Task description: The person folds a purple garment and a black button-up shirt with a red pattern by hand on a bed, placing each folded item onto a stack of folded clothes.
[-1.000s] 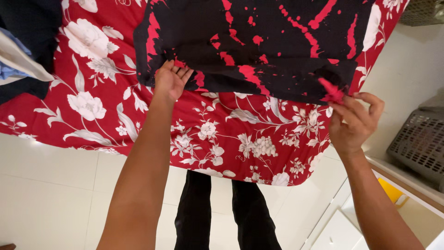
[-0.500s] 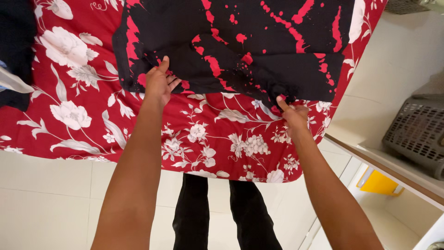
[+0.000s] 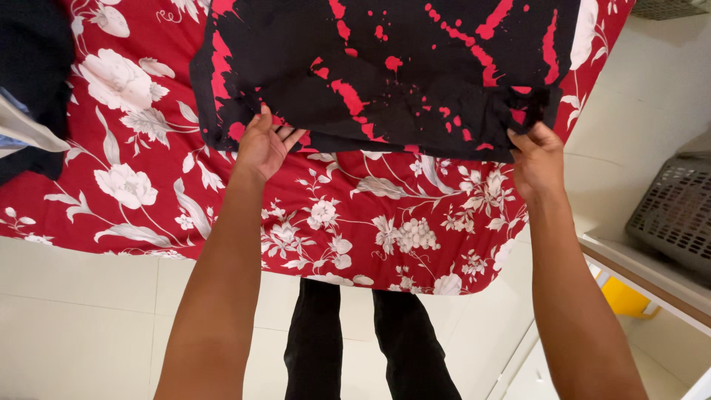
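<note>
Viewpoint: head-worn, above the bed [image 3: 148, 215] edge
Facing: steeply down, past both forearms to legs and floor [image 3: 74, 326]
Nearness: close; hands and garment [image 3: 385, 67] fill the upper frame
Shared: single view only

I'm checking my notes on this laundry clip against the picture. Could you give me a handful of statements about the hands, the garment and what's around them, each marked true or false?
1. Both hands grip the near edge of the black garment with red splashes. True: the left hand and the right hand each hold a corner of it.
2. The garment lies on a plain white sheet. False: it lies on a red cover with white flowers.
3. A grey slotted basket sits at the right. True.
4. The right hand rests flat on the floor. False: it holds the garment's corner.
5. The person wears light blue trousers. False: the trouser legs are black.
</note>
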